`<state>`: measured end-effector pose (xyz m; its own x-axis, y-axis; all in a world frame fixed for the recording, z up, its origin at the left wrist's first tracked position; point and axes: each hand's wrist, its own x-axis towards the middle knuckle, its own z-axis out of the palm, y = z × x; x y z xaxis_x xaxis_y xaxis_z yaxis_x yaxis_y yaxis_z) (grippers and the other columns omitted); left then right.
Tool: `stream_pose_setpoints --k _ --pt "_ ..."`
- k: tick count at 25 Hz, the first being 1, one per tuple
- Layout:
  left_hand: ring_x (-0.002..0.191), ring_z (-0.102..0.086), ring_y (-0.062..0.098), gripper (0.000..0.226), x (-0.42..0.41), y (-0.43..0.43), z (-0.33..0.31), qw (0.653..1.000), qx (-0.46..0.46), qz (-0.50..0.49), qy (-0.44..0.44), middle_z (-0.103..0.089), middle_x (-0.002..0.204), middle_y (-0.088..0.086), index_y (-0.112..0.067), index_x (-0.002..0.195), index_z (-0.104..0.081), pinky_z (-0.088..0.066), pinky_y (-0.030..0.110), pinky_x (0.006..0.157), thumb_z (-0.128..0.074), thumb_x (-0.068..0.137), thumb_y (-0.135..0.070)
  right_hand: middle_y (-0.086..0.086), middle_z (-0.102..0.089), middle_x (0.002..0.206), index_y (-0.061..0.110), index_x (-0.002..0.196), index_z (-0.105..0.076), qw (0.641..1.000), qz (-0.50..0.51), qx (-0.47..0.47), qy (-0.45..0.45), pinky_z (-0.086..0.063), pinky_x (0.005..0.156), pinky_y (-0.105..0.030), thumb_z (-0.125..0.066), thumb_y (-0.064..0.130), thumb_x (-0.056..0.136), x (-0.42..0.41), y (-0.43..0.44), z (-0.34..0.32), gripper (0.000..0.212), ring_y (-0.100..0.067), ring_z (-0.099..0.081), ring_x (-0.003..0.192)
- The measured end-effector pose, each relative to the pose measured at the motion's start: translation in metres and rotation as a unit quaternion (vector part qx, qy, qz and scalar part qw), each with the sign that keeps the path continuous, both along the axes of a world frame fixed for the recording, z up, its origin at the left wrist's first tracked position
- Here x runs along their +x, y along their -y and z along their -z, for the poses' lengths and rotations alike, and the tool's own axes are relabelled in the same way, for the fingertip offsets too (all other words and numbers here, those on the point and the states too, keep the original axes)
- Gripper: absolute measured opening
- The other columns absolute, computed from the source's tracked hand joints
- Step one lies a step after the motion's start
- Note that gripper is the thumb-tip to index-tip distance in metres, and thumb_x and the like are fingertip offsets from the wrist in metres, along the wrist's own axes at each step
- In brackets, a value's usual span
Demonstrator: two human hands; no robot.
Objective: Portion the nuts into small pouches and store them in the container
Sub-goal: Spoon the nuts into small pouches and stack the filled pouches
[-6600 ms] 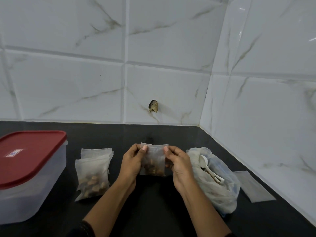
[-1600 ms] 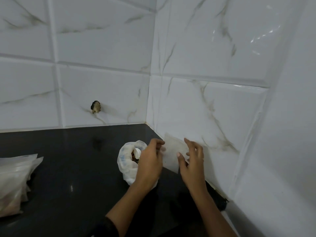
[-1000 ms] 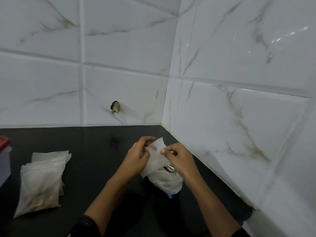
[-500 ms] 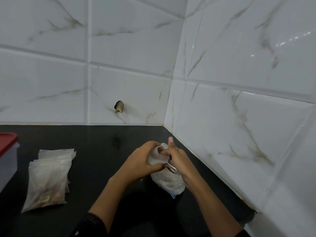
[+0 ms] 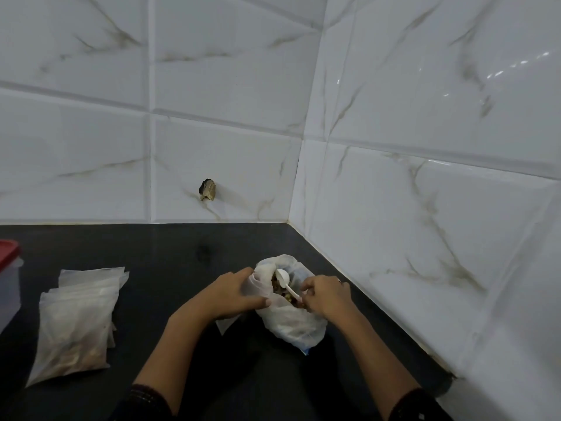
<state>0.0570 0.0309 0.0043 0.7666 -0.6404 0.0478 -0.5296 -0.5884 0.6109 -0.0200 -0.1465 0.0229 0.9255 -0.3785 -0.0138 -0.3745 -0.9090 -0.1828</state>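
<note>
Container (image 5: 9,284) partly beyond left edge

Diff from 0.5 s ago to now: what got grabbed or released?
The right hand let go of the empty pouch and now pinches the handle of the spoon in the nut bag. The left hand alone holds the pouch by the bag's mouth. Unchanged: bag on the counter, filled pouches stacked at left, lidded container at far left.
</note>
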Motion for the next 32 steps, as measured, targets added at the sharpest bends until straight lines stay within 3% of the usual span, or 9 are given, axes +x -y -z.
stream_pose_setpoints --k 5,8,10,12,14,18,23,28,32 --pt "0.100 -0.050 0.014 0.056 0.004 -0.003 0.000 0.999 0.038 -0.009 -0.026 -0.053 0.122 0.005 -0.017 0.129 -0.043 -0.040 0.024 0.083 -0.062 0.083 -0.042 -0.004 -0.058 0.112 0.022 0.107 -0.068 0.995 -0.034 -0.068 0.071 -0.032 0.095 -0.034 -0.048 0.029 0.091 0.005 -0.005 -0.002 0.027 -0.022 -0.050 0.109" --pt "0.113 -0.051 0.021 0.064 0.005 -0.002 0.003 0.998 0.056 -0.018 -0.034 -0.051 0.129 0.008 -0.014 0.134 -0.039 -0.041 0.028 0.090 -0.062 0.082 -0.043 -0.004 -0.044 0.103 0.013 0.110 -0.065 0.988 -0.049 -0.045 0.139 -0.039 0.074 -0.025 -0.050 0.029 0.093 0.000 -0.012 -0.008 0.028 -0.015 -0.050 0.086" --pt "0.115 -0.051 0.022 0.065 0.006 -0.002 0.005 0.998 0.058 -0.020 -0.034 -0.050 0.131 0.009 -0.014 0.135 -0.039 -0.041 0.029 0.090 -0.062 0.081 -0.043 -0.005 -0.041 0.107 0.011 0.112 -0.063 0.987 -0.051 -0.048 0.142 -0.037 0.069 -0.022 -0.049 0.026 0.094 -0.008 -0.015 -0.007 0.028 -0.012 -0.045 0.081" --pt "0.112 -0.051 0.020 0.065 0.006 -0.003 0.006 0.998 0.058 -0.019 -0.033 -0.050 0.130 0.008 -0.014 0.134 -0.039 -0.041 0.028 0.089 -0.062 0.081 -0.043 -0.010 -0.043 0.114 0.006 0.112 -0.059 0.986 -0.052 -0.050 0.148 -0.038 0.071 -0.025 -0.046 0.020 0.095 -0.016 -0.018 -0.006 0.025 -0.019 -0.049 0.086" --pt "0.106 -0.051 0.018 0.063 0.005 -0.003 0.006 0.998 0.055 -0.021 -0.032 -0.052 0.126 0.006 -0.015 0.133 -0.040 -0.041 0.026 0.086 -0.062 0.081 -0.042 -0.013 -0.046 0.105 0.004 0.110 -0.056 0.989 -0.058 -0.049 0.127 -0.040 0.075 -0.031 -0.041 0.013 0.095 -0.016 -0.022 -0.004 0.023 -0.029 -0.054 0.098" --pt "0.098 -0.049 0.013 0.058 0.002 -0.002 0.006 0.999 0.036 -0.016 -0.037 -0.052 0.118 0.003 -0.016 0.130 -0.043 -0.040 0.024 0.082 -0.063 0.082 -0.041 -0.005 -0.039 0.098 0.008 0.125 -0.051 0.998 -0.037 -0.044 -0.031 -0.044 0.085 -0.029 -0.046 0.014 0.095 0.002 -0.026 -0.005 0.031 -0.020 -0.053 0.097" --pt "0.101 -0.049 0.014 0.043 -0.001 -0.003 0.003 0.997 -0.019 -0.009 -0.070 -0.051 0.113 -0.002 -0.020 0.120 -0.046 -0.039 0.024 0.084 -0.063 0.083 -0.035 -0.007 -0.047 0.085 0.000 0.102 -0.061 0.987 -0.073 -0.012 0.146 -0.040 0.071 -0.031 -0.041 0.008 0.094 0.002 -0.020 0.004 0.023 -0.031 -0.056 0.087" --pt "0.102 -0.050 0.013 0.037 0.000 -0.003 0.004 0.997 -0.029 -0.013 -0.077 -0.050 0.110 -0.004 -0.022 0.115 -0.046 -0.041 0.025 0.086 -0.062 0.084 -0.034 -0.019 -0.057 0.104 0.001 0.105 -0.062 0.986 -0.103 -0.023 0.130 -0.040 0.085 -0.037 -0.042 0.001 0.092 0.018 -0.020 0.004 0.024 -0.035 -0.052 0.104" --pt "0.096 -0.050 0.010 0.028 0.003 -0.002 0.005 0.995 -0.041 -0.021 -0.089 -0.053 0.112 -0.002 -0.027 0.106 -0.044 -0.040 0.021 0.076 -0.061 0.084 -0.033 -0.014 -0.054 0.098 0.002 0.107 -0.064 0.987 -0.134 -0.017 0.091 -0.045 0.085 -0.038 -0.046 0.001 0.088 0.022 -0.014 0.002 0.026 -0.035 -0.055 0.104"
